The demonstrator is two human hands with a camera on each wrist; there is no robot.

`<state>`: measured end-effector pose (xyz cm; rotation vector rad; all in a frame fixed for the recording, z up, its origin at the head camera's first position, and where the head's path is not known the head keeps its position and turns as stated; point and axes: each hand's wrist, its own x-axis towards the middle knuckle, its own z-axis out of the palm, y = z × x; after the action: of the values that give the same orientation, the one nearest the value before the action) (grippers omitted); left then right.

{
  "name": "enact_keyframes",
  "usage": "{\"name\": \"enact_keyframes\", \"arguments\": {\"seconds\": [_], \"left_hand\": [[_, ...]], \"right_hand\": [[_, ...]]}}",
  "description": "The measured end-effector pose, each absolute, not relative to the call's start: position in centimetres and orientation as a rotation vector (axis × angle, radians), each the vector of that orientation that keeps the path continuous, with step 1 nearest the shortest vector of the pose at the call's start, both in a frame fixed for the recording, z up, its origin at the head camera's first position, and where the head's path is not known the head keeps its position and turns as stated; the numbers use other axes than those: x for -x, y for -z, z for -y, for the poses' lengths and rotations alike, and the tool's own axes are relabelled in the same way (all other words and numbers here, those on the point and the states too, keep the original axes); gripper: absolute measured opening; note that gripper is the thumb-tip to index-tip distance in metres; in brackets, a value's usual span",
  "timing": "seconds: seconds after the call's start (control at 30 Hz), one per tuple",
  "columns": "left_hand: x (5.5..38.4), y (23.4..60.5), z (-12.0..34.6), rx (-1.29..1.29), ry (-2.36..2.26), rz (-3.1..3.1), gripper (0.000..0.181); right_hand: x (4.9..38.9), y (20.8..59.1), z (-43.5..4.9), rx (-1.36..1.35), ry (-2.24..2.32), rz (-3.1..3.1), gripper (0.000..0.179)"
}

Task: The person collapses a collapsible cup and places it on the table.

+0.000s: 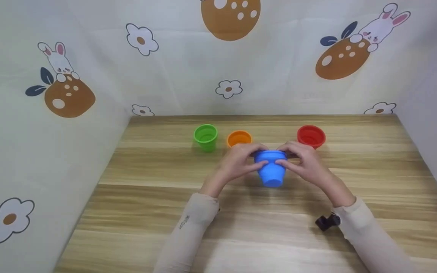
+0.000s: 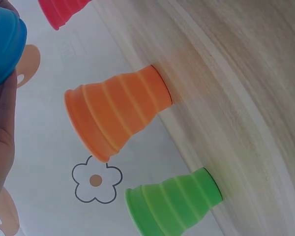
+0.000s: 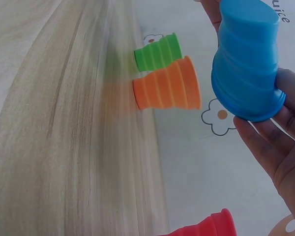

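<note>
A blue ribbed cup (image 1: pixel 272 169) is held up above the table between both hands, its wide rim toward the back and its base tilted toward the camera. My left hand (image 1: pixel 239 161) grips its left side near the rim, thumb on the near wall. On the opposite side my right hand (image 1: pixel 306 162) grips it the same way; in the right wrist view those fingers curl under the rim of the blue cup (image 3: pixel 248 59). Just behind stands an orange cup (image 2: pixel 118 110), upright on the table, partly covered by the left hand in the head view.
A green cup (image 1: pixel 206 137) stands upright left of the orange one. Behind the right hand is a red cup (image 1: pixel 311 136). A small black object (image 1: pixel 327 222) lies by the right sleeve. Patterned cloth walls (image 1: pixel 180 76) border the wooden table (image 1: pixel 146 212) at the back and sides.
</note>
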<state>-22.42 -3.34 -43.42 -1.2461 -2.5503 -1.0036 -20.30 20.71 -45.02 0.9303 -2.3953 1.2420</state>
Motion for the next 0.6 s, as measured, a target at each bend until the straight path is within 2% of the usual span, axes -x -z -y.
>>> {"name": "enact_keyframes", "arguments": {"seconds": [0.6], "left_hand": [[22.15, 43.52, 3.03, 1.182, 0.902, 2.512, 0.031]], "right_hand": [[20.0, 45.15, -20.19, -0.871, -1.144, 2.359, 0.027]]}}
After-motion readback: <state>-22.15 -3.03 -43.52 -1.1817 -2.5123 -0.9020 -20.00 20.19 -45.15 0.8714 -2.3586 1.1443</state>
